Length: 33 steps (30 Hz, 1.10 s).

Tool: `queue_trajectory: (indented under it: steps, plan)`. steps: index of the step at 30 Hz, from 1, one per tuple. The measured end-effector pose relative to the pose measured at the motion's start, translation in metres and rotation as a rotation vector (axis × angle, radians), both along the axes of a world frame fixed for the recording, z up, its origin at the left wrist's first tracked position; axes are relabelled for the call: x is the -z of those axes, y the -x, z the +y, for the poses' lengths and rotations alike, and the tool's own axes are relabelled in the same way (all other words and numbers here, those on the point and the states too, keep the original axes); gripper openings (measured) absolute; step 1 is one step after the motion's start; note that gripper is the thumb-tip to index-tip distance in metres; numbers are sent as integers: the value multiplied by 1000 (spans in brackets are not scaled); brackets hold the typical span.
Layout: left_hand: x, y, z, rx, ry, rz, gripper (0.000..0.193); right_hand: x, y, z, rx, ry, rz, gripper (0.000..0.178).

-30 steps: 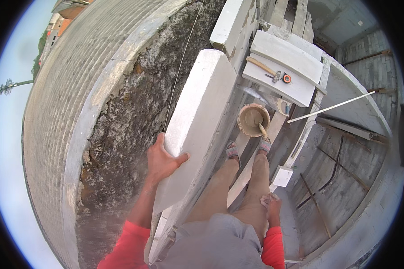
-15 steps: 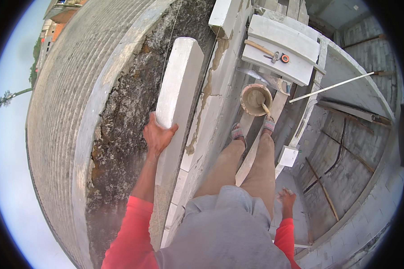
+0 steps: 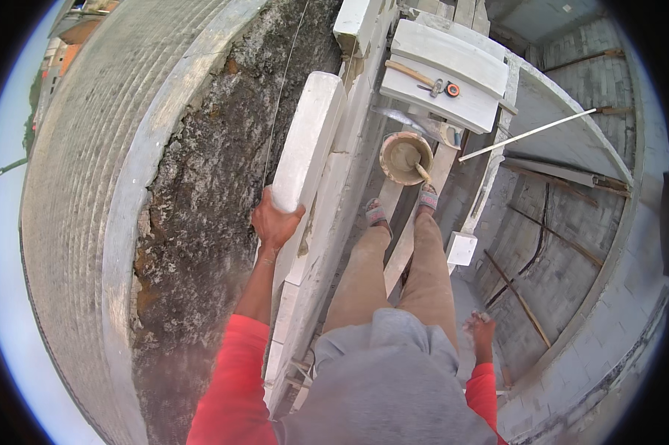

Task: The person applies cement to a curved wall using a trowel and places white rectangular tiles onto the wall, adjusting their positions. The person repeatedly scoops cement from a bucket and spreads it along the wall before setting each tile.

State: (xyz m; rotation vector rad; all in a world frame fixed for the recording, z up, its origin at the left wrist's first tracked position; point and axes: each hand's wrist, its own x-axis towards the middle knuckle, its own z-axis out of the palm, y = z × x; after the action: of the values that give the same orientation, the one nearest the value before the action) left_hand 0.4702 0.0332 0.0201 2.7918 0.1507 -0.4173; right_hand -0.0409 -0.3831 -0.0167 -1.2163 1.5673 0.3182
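White block (image 3: 302,148); long axis forward, along wall (image 3: 333,200).

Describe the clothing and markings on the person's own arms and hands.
Plain red fabric sleeves cover the arms, leaving the wrists bare. The bare left hand and bare right hand wear no gloves. Pale, dusty residue seems to mark the right hand's fingers.

Bright, diffuse daylight, pale sky (image 3: 0,237) at left, soft shadows, strong fisheye bowing, corners vignetted to black
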Motion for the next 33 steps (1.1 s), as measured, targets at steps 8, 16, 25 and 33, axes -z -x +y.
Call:
queue_trajectory:
  steps: [8,16,25,33]
  plan:
    - [55,7,-6,-15,24,16,75,-13,4,3,-108,10,65,28]
    - [123,1,-5,3,51,-128,83,-26,37,12,-79,-11,146,28]
    - [141,-41,-20,43,118,-184,81,-17,33,20,-87,-66,240,21]
    - [141,-84,-53,26,77,-137,87,-17,32,11,-44,-98,267,21]
